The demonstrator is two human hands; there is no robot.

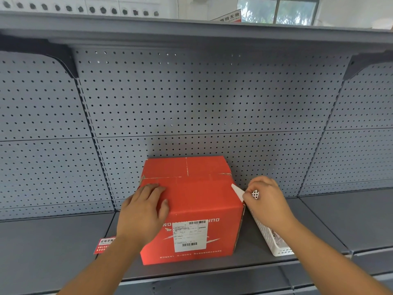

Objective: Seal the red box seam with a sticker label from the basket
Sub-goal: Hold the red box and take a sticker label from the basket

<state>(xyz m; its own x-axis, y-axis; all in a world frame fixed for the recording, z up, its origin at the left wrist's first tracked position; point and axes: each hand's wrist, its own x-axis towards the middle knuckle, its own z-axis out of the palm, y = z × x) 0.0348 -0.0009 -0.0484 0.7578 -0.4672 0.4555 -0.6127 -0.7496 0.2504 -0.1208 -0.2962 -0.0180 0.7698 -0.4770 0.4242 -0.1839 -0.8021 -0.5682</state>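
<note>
**Sticker in hand at the box's right edge, seam not yet sealed**

Left of the red box (pixel 191 201), a red printed sticker label (pixel 104 244) lay flat on the grey metal shelf (pixel 53 241), partly hidden by the left forearm. The left hand (pixel 142 211) rested palm down, fingers spread and gripping nothing, on the box's top near its front-left corner, apparently steadying it. The box was matte corrugated cardboard, squarish, with a white shipping label (pixel 190 236) on its front face. Its top seam (pixel 182 177) ran left to right across the lid, behind the left hand's fingertips; a shorter join crossed it toward the back.

At the box's upper right edge, the right hand (pixel 265 201) was clenched around a pale, pointed strip, seemingly the sticker label (pixel 237 191) or its backing, whose tip leaned toward the lid. The seam lay up and left of that hand, so the right hand was the nearer one for laying the strip across it. Under the right wrist, beside the box, stood the white plastic lattice basket (pixel 274 241).
</note>
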